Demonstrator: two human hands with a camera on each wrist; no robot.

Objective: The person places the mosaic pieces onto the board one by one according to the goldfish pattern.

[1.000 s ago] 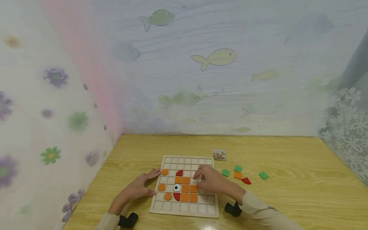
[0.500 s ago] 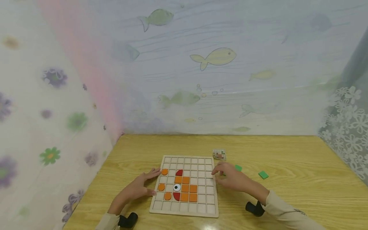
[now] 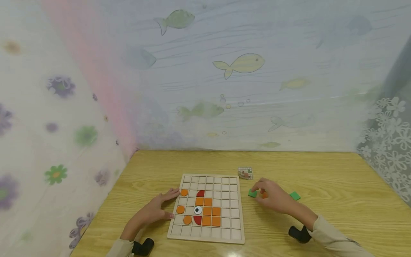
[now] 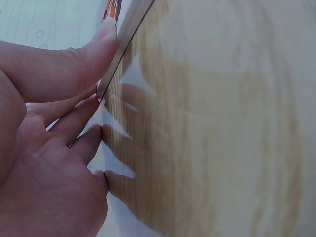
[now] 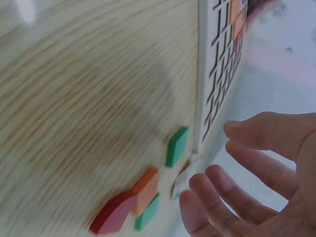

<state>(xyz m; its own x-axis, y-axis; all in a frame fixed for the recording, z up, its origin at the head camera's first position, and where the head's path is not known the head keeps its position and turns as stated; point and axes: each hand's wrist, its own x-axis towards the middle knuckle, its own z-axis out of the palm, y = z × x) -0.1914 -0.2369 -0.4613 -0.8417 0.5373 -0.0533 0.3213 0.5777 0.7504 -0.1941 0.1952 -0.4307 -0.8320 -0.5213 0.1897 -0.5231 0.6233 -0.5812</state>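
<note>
A wooden grid board lies on the table, holding several orange squares, orange discs, two red quarter-round pieces and a round eye piece. My left hand rests at the board's left edge, fingertips and thumb touching it. To the right of the board, my right hand hovers over the loose pieces, its thumb and fingers apart and holding nothing in the right wrist view. Nearest its fingertips is a green square. A red petal-shaped piece shows in the right wrist view, hidden in the head view.
A small printed card lies beyond the board's upper right corner. Another green square sits farther right. An orange square and a green square lie beside the red piece. A fish-patterned curtain backs the table.
My right hand has moved from above the board to the right, over the loose pieces. The left hand and the board have stayed in place.
</note>
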